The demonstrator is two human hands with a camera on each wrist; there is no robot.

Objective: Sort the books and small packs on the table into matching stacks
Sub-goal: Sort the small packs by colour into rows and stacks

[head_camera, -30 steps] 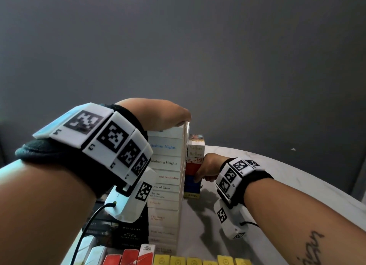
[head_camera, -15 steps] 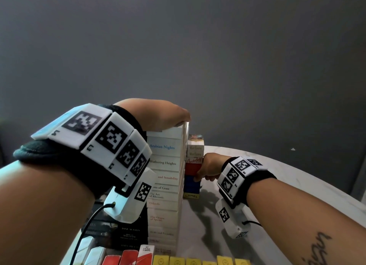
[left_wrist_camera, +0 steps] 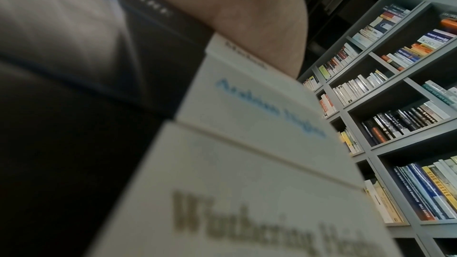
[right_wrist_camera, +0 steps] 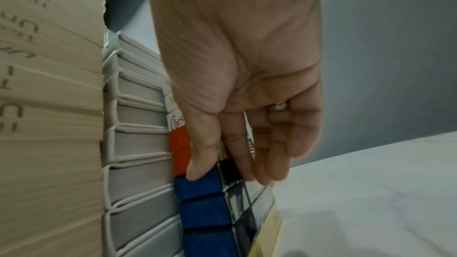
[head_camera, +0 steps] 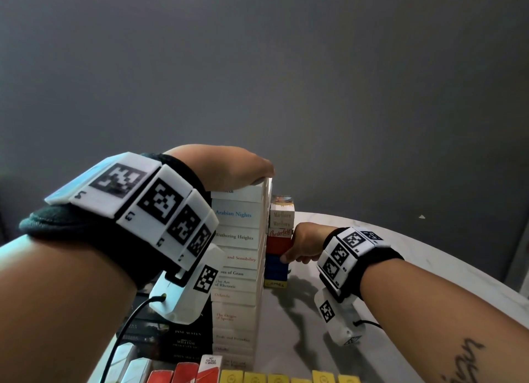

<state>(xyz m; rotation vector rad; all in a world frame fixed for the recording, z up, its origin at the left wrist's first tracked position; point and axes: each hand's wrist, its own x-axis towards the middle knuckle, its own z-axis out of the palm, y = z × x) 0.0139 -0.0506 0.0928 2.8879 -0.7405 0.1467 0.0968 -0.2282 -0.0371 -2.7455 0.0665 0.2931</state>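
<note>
A tall stack of white books (head_camera: 237, 236) stands mid-table, with spines such as "Arabian Nights" and "Wuthering Heights" (left_wrist_camera: 247, 114). My left hand (head_camera: 240, 167) lies palm-down on its top book; the fingers are hidden behind the far edge. Right beside it stands a shorter stack of small packs (head_camera: 280, 219): white ones on top, then red, blue and a yellow one at the bottom. My right hand (head_camera: 297, 246) holds this stack from the right. In the right wrist view the thumb (right_wrist_camera: 197, 169) presses the top blue pack (right_wrist_camera: 197, 187) and the fingers (right_wrist_camera: 262, 163) lie on the packs' side.
A low stack of black books (head_camera: 186, 342) sits left of the white stack. Rows of white (head_camera: 128, 368), red (head_camera: 183, 377) and yellow packs (head_camera: 274, 379) line the near edge. The pale marble table (head_camera: 400, 268) extends to the right. Bookshelves (left_wrist_camera: 395, 105) fill the background.
Almost nothing: my right forearm has drifted slightly to the right while both hands keep their places on the two stacks.
</note>
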